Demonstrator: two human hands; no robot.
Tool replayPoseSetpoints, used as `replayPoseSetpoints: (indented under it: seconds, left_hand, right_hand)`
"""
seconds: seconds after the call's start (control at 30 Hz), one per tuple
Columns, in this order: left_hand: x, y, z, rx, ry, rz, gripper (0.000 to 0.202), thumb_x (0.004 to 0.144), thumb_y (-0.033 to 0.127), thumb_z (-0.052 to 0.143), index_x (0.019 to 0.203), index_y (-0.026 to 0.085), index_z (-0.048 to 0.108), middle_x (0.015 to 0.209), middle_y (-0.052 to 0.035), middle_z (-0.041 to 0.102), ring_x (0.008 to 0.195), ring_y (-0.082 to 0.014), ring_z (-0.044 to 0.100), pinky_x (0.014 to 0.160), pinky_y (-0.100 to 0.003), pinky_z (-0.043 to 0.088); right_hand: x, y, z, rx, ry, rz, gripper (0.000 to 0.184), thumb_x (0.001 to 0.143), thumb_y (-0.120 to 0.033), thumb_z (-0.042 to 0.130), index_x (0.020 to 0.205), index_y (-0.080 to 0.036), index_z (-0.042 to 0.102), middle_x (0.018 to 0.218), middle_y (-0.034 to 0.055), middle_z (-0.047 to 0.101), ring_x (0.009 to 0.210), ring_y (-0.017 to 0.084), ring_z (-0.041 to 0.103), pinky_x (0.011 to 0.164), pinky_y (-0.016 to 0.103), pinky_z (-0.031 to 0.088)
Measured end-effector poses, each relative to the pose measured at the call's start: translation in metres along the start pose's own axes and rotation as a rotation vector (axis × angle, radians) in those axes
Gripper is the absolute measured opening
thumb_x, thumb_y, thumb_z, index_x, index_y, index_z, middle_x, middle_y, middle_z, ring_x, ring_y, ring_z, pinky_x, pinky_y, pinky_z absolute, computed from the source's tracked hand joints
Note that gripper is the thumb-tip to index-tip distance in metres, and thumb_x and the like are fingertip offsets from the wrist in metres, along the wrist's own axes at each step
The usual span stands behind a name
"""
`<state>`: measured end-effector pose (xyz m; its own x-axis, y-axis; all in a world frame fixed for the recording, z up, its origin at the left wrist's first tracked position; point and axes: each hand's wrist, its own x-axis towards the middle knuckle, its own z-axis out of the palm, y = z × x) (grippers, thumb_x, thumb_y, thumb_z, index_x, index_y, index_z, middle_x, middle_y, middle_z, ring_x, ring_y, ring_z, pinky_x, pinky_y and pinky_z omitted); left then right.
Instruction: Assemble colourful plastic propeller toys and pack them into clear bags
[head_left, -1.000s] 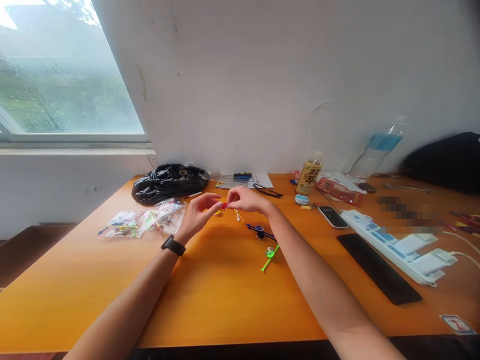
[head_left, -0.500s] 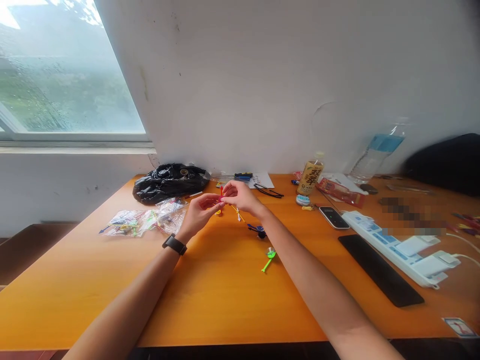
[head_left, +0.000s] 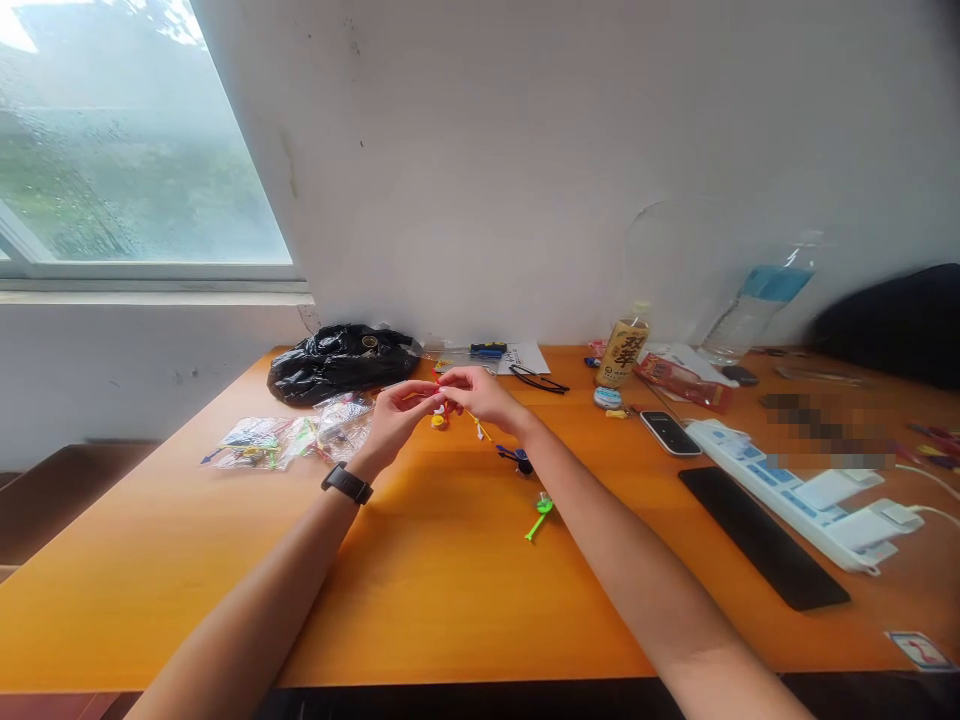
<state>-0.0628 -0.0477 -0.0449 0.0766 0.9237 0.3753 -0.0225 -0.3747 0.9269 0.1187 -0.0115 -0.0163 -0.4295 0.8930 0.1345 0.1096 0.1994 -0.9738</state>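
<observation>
Both hands meet above the orange table (head_left: 420, 600), fingertips together. My left hand (head_left: 394, 420), with a black watch on the wrist, and my right hand (head_left: 480, 392) both pinch a small red plastic piece (head_left: 444, 405). Just below them lie a small yellow part (head_left: 438, 422) and a thin white-and-yellow stick (head_left: 478, 428). A dark blue toy piece (head_left: 517, 460) and a green stick with a round head (head_left: 539, 513) lie beside my right forearm.
Clear bags of small coloured parts (head_left: 292, 440) and a black plastic bag (head_left: 337, 362) sit to the left. To the right stand a drink bottle (head_left: 621, 352), a phone (head_left: 666, 432), a white power strip (head_left: 802, 490), a black pad (head_left: 761, 535) and a water bottle (head_left: 750, 305).
The hands stayed pinched together and shifted slightly. The red piece stood upright half a second ago and is now lower between the fingertips.
</observation>
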Motion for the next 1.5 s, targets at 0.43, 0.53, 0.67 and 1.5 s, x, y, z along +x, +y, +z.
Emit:
replayPoseSetpoints:
  seconds: [0.43, 0.53, 0.67, 1.5]
  left_hand:
    - [-0.003, -0.014, -0.004, 0.159, -0.165, 0.071, 0.025, 0.082, 0.037, 0.083, 0.086, 0.015, 0.073, 0.083, -0.0072, 0.077, 0.078, -0.0212, 0.075, 0.071, -0.031, 0.060]
    - [-0.003, -0.015, -0.004, 0.178, -0.179, 0.047, 0.020, 0.082, 0.033, 0.080, 0.089, 0.015, 0.076, 0.085, -0.0073, 0.078, 0.081, -0.0222, 0.076, 0.075, -0.032, 0.061]
    - [-0.004, -0.012, -0.007, 0.219, -0.194, 0.002, 0.024, 0.081, 0.036, 0.080, 0.094, 0.015, 0.080, 0.092, -0.0107, 0.080, 0.087, -0.0265, 0.078, 0.081, -0.037, 0.063]
    - [0.000, -0.007, -0.030, 0.749, -0.216, 0.268, 0.024, 0.090, 0.032, 0.064, 0.072, 0.020, 0.076, 0.069, -0.0015, 0.071, 0.062, -0.0140, 0.054, 0.062, -0.028, 0.040]
  right_hand:
    - [-0.011, -0.002, -0.001, -0.323, -0.179, 0.170, 0.016, 0.083, -0.022, 0.066, 0.094, -0.021, 0.056, 0.079, -0.0021, 0.065, 0.062, 0.011, 0.055, 0.050, 0.020, 0.038]
    - [-0.008, 0.002, -0.003, -0.446, -0.181, 0.185, 0.012, 0.089, -0.031, 0.060, 0.095, -0.022, 0.055, 0.084, -0.0014, 0.064, 0.063, 0.012, 0.052, 0.050, 0.022, 0.037]
    - [-0.001, 0.011, -0.020, -0.642, -0.052, 0.154, 0.017, 0.093, -0.029, 0.056, 0.107, -0.020, 0.059, 0.091, 0.0014, 0.066, 0.072, 0.014, 0.057, 0.060, 0.023, 0.041]
    - [-0.024, -0.009, -0.095, -0.750, -0.486, 0.623, 0.037, 0.051, -0.030, 0.097, 0.068, -0.017, 0.067, 0.064, 0.0014, 0.069, 0.065, 0.017, 0.066, 0.058, 0.024, 0.047]
